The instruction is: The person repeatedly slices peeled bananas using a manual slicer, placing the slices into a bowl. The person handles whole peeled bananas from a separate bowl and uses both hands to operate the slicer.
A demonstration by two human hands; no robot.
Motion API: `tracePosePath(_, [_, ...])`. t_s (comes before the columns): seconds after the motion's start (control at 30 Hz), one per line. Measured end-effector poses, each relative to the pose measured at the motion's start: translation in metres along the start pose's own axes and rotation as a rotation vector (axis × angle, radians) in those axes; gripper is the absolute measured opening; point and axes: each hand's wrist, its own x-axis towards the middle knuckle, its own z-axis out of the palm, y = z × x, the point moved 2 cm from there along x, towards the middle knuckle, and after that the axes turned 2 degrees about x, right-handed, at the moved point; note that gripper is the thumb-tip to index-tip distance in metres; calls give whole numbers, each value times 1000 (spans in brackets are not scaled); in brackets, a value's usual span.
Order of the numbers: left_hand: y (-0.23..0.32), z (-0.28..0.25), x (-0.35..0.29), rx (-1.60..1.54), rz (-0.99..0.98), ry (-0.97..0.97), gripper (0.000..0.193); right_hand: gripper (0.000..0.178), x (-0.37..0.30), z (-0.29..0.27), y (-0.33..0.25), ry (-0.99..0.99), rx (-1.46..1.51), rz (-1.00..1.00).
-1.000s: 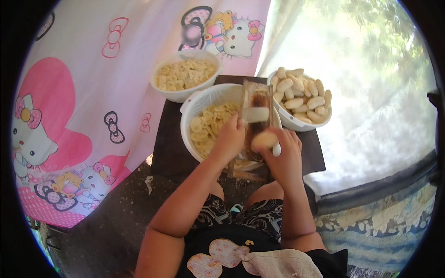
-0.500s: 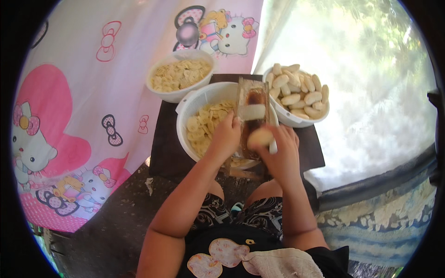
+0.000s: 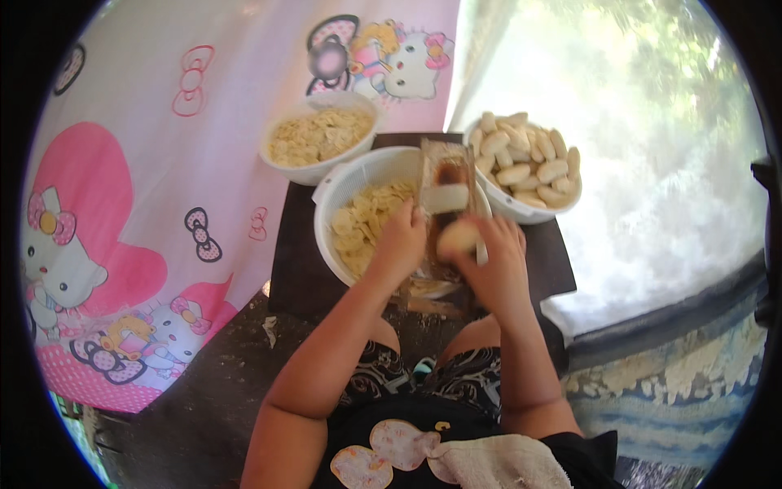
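Observation:
A wooden slicer board (image 3: 446, 155) with a pale crosspiece lies across a white strainer basin (image 3: 332, 183). My left hand (image 3: 401, 238) is closed on the slicer's left edge. In my right hand (image 3: 498, 259), a peeled banana (image 3: 458, 238) is pressed against the slicer's face, slightly blurred by motion. The fingers partly cover the banana, and the blade cannot be made out. Thin banana slices (image 3: 368, 222) are heaped in the basin, left of and beneath the board.
At the far right stands a white basin (image 3: 531, 215) piled with whole peeled bananas (image 3: 521, 167). Another white bowl (image 3: 303, 173) of slices is at the far left. All rest on a dark table (image 3: 297, 269). A pink printed curtain (image 3: 163, 163) hangs at left.
The whole view has shifted slightly. Both hands keep nearly the same places, with the banana still on the slicer; more pale slices show at the board's near end.

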Motion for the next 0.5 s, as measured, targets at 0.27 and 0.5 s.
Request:
tracePosePath(0.27, [6,-6,3,-121,-1,-70,45,46,85,22,28,93,-32,92])
tracePosePath(0.5, [1,-1,-2,-53,-27,-31,43,49,11,10,6,116,-73,-29])
